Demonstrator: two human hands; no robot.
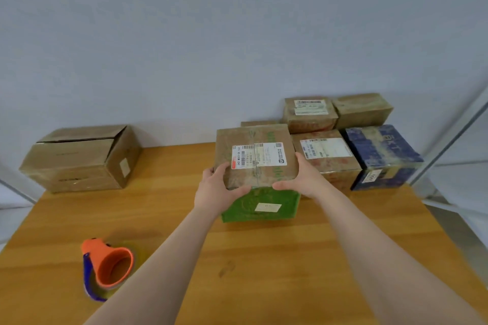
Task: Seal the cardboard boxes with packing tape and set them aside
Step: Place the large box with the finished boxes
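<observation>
Cardboard box (256, 137), brown on top and green on its near face, stands mid-desk straight ahead of both hands; I cannot tell whether its base still bears on the desk (264, 258). The left hand (219, 187) grips the near-left top corner and the right hand (303, 179) the near-right, thumbs laid along the near top edge and fingers curled round the sides. The top seam (254, 166) runs near to far, midway between the hands; whether tape covers it is unclear. The stacked boxes (324, 155) sit just right of it and beyond, closer to the right hand. The tape dispenser (108, 266) lies near left, on the left hand's side. An unsealed carton (79, 158) waits far left. Setting aside likely means a short push rightward.
</observation>
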